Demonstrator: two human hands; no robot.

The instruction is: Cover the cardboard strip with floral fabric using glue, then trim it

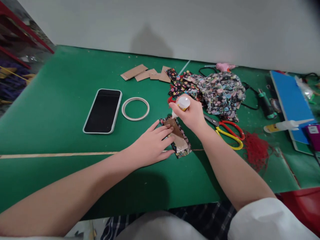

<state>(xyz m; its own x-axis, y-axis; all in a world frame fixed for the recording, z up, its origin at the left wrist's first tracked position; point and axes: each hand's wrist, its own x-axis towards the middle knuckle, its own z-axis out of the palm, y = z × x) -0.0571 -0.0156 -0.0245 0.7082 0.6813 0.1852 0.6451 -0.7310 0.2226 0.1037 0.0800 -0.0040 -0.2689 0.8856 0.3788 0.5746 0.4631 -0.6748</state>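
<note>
My left hand (152,144) lies flat with fingers spread on a brown cardboard strip (178,136) that rests on a piece of floral fabric on the green table (62,100). My right hand (192,115) grips a small white glue bottle (182,104) turned nozzle down, its tip touching the far end of the cardboard strip. The strip's fabric edge shows along its right side.
A black phone (103,110) and a white tape ring (135,108) lie to the left. Cardboard pieces (145,73) and bunched floral fabric (217,91) sit behind. Red-and-yellow scissors (228,131), red thread (256,150), another glue bottle (285,125), a blue board (291,103) are on the right.
</note>
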